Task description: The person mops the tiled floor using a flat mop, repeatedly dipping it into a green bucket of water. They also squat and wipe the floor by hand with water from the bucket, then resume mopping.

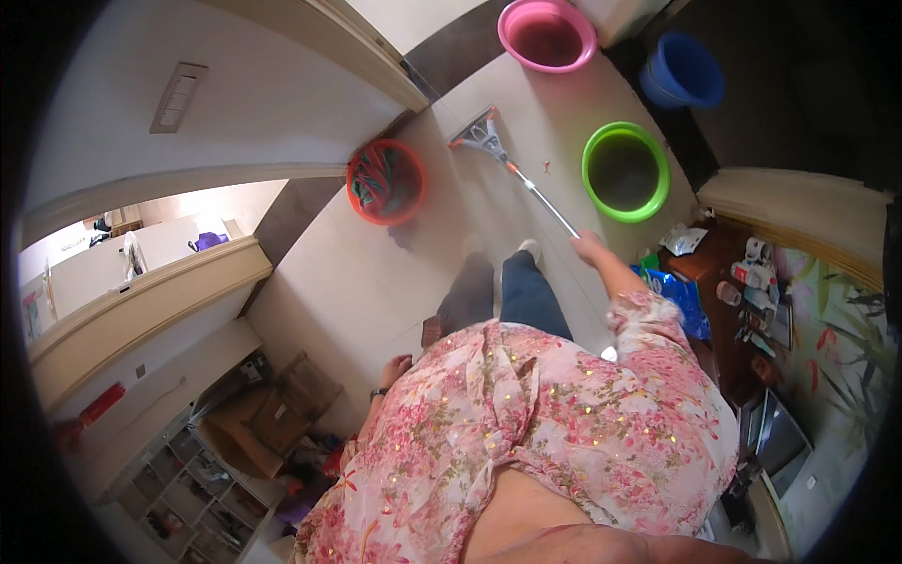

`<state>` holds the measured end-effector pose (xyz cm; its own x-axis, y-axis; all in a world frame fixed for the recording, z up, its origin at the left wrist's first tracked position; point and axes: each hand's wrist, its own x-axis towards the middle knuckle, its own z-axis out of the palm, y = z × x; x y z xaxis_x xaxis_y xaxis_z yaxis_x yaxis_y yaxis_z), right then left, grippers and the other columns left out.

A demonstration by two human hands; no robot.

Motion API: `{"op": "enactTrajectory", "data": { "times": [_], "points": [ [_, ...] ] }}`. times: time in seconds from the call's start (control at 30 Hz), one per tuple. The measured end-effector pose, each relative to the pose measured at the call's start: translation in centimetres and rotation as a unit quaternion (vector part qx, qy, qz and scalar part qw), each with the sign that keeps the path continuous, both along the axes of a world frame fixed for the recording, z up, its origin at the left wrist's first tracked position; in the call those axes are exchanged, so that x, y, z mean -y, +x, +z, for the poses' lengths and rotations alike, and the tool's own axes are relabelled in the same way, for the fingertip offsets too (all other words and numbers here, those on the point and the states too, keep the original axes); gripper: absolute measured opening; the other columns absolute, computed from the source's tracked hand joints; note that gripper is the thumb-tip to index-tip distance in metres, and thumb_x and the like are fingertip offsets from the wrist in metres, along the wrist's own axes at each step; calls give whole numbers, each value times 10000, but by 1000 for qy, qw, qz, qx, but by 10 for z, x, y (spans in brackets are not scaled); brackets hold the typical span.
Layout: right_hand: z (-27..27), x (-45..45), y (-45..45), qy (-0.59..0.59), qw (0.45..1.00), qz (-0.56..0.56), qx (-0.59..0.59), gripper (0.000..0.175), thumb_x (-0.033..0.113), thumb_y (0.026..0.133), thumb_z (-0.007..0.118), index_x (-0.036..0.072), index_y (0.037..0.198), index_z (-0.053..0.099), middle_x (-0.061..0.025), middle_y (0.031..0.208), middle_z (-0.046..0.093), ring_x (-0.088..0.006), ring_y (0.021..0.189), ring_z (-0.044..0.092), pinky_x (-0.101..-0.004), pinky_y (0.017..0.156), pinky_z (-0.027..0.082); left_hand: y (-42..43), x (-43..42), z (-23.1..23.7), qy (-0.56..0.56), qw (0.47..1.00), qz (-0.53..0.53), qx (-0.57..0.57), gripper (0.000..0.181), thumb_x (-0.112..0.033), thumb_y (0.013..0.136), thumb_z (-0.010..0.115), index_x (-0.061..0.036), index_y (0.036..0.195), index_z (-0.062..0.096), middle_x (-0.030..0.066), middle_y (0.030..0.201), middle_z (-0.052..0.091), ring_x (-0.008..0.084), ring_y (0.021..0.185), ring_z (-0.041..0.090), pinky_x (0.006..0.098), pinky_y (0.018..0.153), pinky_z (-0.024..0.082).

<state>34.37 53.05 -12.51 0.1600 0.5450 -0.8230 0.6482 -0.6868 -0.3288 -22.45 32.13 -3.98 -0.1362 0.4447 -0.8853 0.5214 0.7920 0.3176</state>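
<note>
My right hand is closed around the metal pole of a mop. Its grey head with orange ends rests on the pale tiled floor, ahead of my feet. A small reddish scrap lies to the right of the pole. At my side hangs my left hand, a dark band at its wrist and the fingers partly curled; whether anything is in it cannot be made out. Beyond my right hand stands a bright green basin of dark water. An orange-red basin with wet cloth inside sits left of the mop head.
A pink basin of reddish-brown water and a blue bucket stand farther ahead. On my right, a brown wooden cabinet bears bottles and packets, with a blue bag beside it. Cardboard boxes and shelving are at left.
</note>
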Motion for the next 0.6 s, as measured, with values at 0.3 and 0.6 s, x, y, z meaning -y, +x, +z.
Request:
{"op": "enactTrajectory", "data": {
  "times": [0.3, 0.6],
  "points": [
    [144, 44, 129, -77, 959, 187, 199, 312, 329, 812, 557, 99, 1013, 624, -149, 1041, 608, -302, 980, 578, -406, 830, 459, 71, -107, 87, -5, 993, 96, 68, 321, -185, 883, 486, -8, 1150, 499, 115, 907, 600, 180, 737, 604, 278, 623, 515],
    [193, 25, 103, -3, 950, 250, 187, 275, 290, 817, 546, 51, 921, 634, -182, 967, 618, -330, 928, 588, -431, 787, 469, 76, -63, 72, 13, 990, 104, 94, 333, -178, 887, 479, 28, 1149, 498, 104, 838, 614, 158, 701, 603, 249, 617, 507]
  ]
}}
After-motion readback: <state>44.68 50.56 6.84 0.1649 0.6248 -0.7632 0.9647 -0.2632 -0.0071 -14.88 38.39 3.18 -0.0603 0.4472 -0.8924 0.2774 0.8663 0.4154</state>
